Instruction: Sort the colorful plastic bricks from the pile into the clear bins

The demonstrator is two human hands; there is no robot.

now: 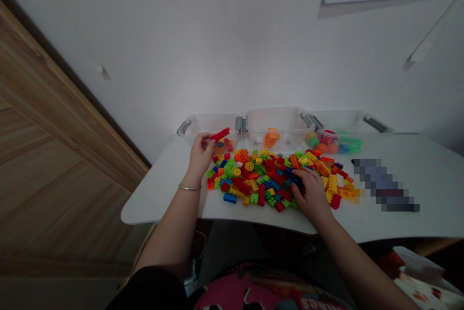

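Note:
A long red building brick point(221, 134) is pinched in my left hand point(201, 155), which is raised by the front of the left clear bin point(213, 124). On the right side of a heap of colourful toy bricks point(250, 179), my right hand point(311, 191) has its thumb and fingers around a dark blue building brick point(293, 176). Part of that brick is hidden by the fingers. Red, yellow, green, orange and blue bricks lie jumbled across the heap.
The middle clear bin point(275, 121) holds orange pieces. In the right clear bin point(344, 124) lie colourful balls and round pieces. A pixelated dark object point(386, 187) rests on the white table point(155, 199). Behind the bins stands a wall point(217, 59).

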